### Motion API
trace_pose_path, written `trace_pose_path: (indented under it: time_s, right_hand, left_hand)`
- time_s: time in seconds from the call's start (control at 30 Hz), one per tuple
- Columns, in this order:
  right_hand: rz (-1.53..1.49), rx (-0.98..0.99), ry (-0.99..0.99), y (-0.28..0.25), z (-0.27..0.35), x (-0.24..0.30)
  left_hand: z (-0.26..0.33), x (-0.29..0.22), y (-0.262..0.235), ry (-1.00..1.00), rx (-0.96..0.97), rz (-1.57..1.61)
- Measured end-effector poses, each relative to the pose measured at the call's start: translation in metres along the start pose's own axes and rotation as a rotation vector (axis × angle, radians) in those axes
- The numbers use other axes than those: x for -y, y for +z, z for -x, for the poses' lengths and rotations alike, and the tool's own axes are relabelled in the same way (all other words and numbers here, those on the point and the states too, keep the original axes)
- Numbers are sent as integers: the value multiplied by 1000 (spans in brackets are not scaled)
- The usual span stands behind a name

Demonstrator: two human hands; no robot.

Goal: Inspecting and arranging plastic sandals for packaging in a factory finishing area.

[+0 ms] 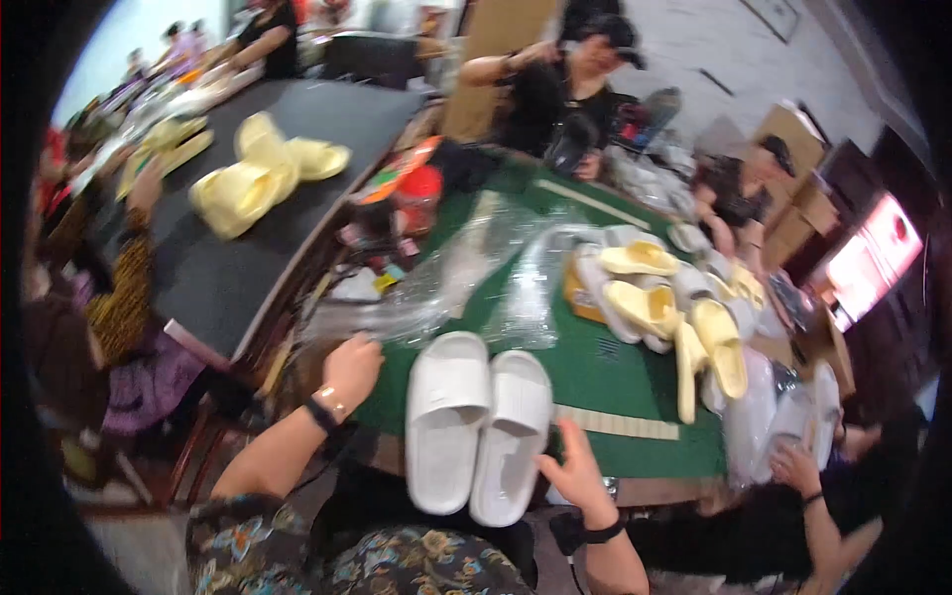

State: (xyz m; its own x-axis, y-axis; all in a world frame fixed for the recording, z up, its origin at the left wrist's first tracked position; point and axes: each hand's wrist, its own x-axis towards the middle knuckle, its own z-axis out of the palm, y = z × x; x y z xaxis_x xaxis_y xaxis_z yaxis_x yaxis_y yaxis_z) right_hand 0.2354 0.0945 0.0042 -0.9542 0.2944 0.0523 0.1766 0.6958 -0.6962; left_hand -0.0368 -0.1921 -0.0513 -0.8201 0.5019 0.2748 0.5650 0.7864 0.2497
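The left hand (353,379) has curled fingers, their grip impossible to tell, near crinkled clear plastic sheeting (397,309) on the green-topped counter (595,382). Next, 2 white open-toed moulded slippers (479,426) appear already paired at its near edge, still unwrapped, between the hands. The right hand (580,478), fingers apart, is just beside them, left of piled pale-yellow slippers (650,307).

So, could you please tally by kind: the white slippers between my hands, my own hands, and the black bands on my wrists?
White slippers: 2
Your hands, left hand and right hand: 2
Black wristbands: 2
Total: 6
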Motion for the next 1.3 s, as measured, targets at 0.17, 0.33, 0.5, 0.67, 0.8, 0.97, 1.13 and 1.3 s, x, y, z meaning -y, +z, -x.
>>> trace_pose_path:
  time_s: [0.17, 0.33, 0.5, 0.67, 0.8, 0.97, 1.13, 1.3]
  right_hand:
    - [28, -17, -13, 1, 7, 7]
    - [3, -23, -64, 2, -2, 18]
    - [51, -55, -71, 2, -2, 15]
    - [-26, -55, -33, -3, -6, 26]
    - [-113, -80, -23, 3, -10, 45]
    - [-372, -196, 10, 0, -5, 60]
    - [-671, -125, -2, -4, 1, 114]
    - [-588, -5, -75, 18, 4, 121]
  left_hand:
    - [-5, 3, -4, 27, -23, 81]
    - [-3, 19, -24, 61, 209, 222]
    - [-20, -16, -107, -324, 831, 1107]
    - [-19, 14, -150, -245, 558, 1892]
    - [-1, 12, -188, -169, 216, 2221]
    - [11, -30, -173, -100, -93, 1560]
    - [43, -90, -128, -176, 387, 1832]
    - [64, -132, -84, -30, 614, 1851]
